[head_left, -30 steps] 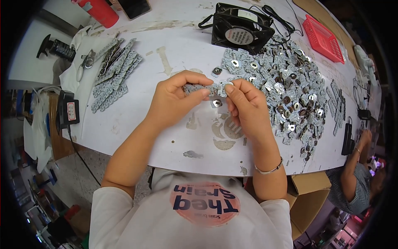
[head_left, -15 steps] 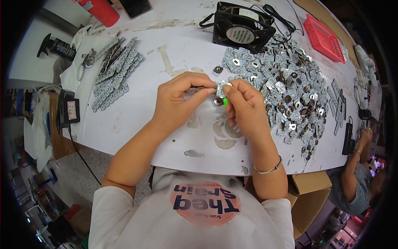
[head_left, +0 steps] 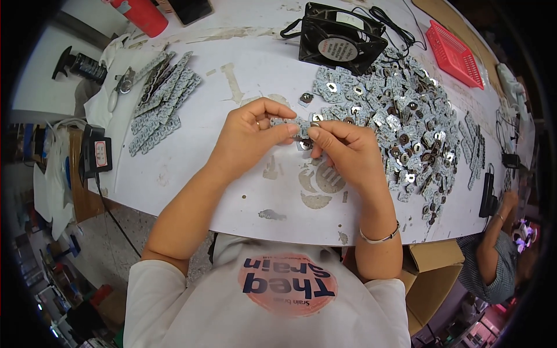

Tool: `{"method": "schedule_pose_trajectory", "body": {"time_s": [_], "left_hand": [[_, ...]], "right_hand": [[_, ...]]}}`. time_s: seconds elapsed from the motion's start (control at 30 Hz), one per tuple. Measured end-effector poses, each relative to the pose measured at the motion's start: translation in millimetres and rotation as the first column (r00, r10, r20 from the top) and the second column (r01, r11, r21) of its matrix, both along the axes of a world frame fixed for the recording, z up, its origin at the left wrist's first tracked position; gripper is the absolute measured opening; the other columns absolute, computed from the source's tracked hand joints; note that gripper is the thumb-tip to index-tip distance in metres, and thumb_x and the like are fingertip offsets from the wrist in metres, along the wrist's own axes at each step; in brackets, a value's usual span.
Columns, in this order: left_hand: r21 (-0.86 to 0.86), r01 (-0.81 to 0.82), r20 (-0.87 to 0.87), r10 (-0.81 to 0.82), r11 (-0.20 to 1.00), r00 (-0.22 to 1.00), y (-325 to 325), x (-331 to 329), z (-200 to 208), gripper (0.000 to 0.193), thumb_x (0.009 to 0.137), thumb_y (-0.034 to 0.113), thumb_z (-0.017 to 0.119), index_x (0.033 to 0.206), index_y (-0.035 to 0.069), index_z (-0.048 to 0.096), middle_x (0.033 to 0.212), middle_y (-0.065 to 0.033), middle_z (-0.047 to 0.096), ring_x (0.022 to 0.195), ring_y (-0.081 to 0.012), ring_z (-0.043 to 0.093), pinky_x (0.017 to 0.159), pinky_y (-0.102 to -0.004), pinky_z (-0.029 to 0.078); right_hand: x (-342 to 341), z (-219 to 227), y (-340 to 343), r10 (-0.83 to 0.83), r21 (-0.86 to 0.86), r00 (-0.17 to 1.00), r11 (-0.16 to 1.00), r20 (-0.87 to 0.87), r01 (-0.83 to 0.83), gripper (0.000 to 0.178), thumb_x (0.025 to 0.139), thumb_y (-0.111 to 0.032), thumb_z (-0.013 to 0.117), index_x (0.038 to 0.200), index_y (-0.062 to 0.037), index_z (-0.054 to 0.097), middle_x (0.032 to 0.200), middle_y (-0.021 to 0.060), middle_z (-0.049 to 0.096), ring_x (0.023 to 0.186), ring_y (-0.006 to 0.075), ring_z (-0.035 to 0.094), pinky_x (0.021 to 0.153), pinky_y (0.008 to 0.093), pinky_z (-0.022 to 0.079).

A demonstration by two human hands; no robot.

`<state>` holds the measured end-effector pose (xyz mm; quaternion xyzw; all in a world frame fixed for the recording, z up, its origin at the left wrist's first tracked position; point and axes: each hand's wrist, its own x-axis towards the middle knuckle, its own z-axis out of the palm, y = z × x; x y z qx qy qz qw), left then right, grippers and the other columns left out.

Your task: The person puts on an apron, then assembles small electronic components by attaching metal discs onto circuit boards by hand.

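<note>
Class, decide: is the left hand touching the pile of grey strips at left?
Apart. The head view shows white tabletop between the left hand and that strip pile.

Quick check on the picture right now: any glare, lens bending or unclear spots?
Head view: bright glints on scattered pieces in the metal pile; head view: the table's near edge bows, and the corners go black; head view: the metal strip between left hand and right hand is too small for fine detail.
</note>
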<state>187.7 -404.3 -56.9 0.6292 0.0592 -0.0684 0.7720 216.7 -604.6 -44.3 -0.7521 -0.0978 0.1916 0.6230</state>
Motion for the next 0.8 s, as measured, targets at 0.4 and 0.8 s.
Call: {"method": "schedule_pose_trajectory", "body": {"time_s": [0.4,0.8], "left_hand": [[-0.089,0.047,0.074,-0.04,0.995,0.996,-3,-4,3,0.021,0.088,0.004,0.069,0.106,-0.005,0.064,0.097,-0.009,0.068,0.087,-0.0141,0.068,0.077,-0.0244,0.056],[0.142,-0.144,0.293,0.097,0.979,0.951,-10,-4,-7,0.015,0.084,0.0,0.07,0.099,0.002,0.071,0.098,-0.0068,0.069,0.088,-0.0108,0.065,0.078,-0.0252,0.055]], "right_hand": [[-1,7,6,-0.034,0.127,0.969,0.99,-0.246,0.067,0.021,0.095,-0.024,0.059,0.082,-0.0076,0.061,0.062,-0.0052,0.054,0.05,0.0023,0.043,0.045,0.0197,0.032],[-3,4,10,-0.071,0.132,0.963,0.985,-0.259,0.109,0.02,0.095,-0.022,0.059,0.083,-0.0064,0.06,0.064,-0.0033,0.054,0.05,0.0046,0.045,0.044,0.0214,0.033]]}}
